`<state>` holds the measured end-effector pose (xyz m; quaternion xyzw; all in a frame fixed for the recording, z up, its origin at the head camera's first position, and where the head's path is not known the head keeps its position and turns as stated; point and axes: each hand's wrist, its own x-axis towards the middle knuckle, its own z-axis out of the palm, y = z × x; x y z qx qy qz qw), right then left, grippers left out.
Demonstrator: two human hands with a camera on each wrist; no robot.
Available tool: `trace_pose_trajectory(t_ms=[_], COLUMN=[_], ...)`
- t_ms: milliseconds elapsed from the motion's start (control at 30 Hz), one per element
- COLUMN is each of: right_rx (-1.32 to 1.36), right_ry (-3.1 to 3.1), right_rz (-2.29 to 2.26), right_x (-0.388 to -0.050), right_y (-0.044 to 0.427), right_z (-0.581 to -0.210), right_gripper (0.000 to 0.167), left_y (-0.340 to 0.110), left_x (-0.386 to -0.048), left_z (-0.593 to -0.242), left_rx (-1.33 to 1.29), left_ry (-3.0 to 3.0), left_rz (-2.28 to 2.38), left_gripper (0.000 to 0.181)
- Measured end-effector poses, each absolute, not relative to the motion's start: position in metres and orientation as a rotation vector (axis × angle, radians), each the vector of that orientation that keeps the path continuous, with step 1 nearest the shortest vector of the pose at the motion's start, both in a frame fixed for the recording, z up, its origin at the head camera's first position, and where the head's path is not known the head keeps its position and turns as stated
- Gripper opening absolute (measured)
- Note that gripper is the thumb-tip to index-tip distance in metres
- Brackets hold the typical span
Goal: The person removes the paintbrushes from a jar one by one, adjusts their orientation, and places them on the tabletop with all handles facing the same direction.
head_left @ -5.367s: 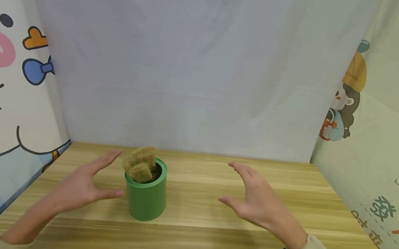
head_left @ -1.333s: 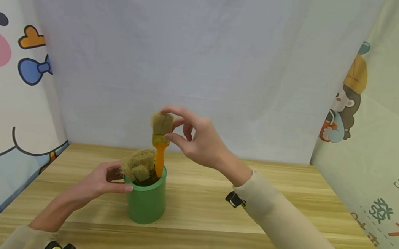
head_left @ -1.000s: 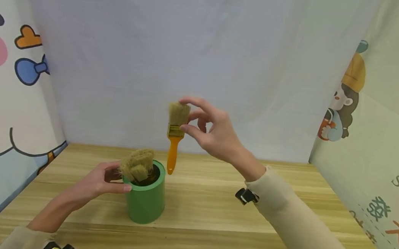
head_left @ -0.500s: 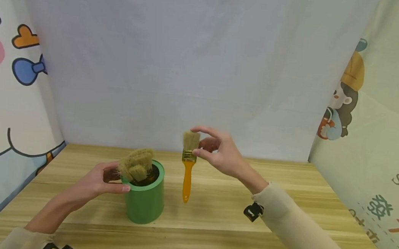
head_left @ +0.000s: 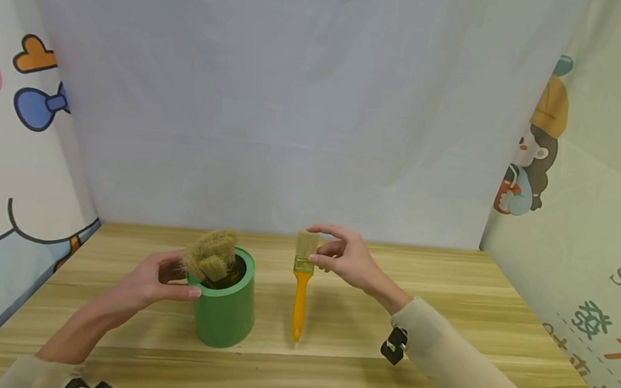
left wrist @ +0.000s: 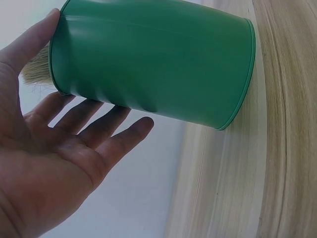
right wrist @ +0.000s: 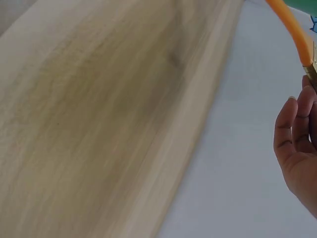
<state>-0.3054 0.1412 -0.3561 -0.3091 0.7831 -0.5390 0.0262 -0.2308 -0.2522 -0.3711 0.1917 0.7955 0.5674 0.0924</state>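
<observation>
My right hand (head_left: pixel 351 260) pinches a paintbrush (head_left: pixel 300 288) by its metal band, thumb in front and a finger over the pale bristles. The orange handle points down to the right of a green cylindrical pot (head_left: pixel 225 316); whether its end touches the table I cannot tell. In the right wrist view the orange handle (right wrist: pixel 292 29) shows at the top right corner. My left hand (head_left: pixel 147 282) holds the pot from the left, thumb and fingers around its upper side, as the left wrist view also shows. Several brushes (head_left: pixel 213 256) stand bristles up inside the pot, their handles mostly hidden.
The wooden table (head_left: pixel 414 331) extends to the right of the pot and in front of it. A pale cloth (head_left: pixel 305 110) hangs behind its back edge, with printed cloths at the left (head_left: pixel 38 189) and right (head_left: pixel 580 234).
Five seconds ago both hands were apart from everything. My left hand then took hold of the pot; my right hand lifted the paintbrush out of it, moved right and lowered it toward the table.
</observation>
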Motion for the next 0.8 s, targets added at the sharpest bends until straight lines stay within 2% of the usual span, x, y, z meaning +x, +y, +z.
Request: trace_pose_trajectory(t_ms=[800], right_rx=[-0.517], right_ry=[2.383], right_rz=[-1.556], right_x=[-0.329], right_y=[0.124], right_z=[-0.398], right_gripper=[0.056], left_y=[-0.253], left_x=[-0.229], left_z=[-0.369], left_rx=[0.572], left_ry=[2.361], left_rz=[1.682], left_gripper=[0.065])
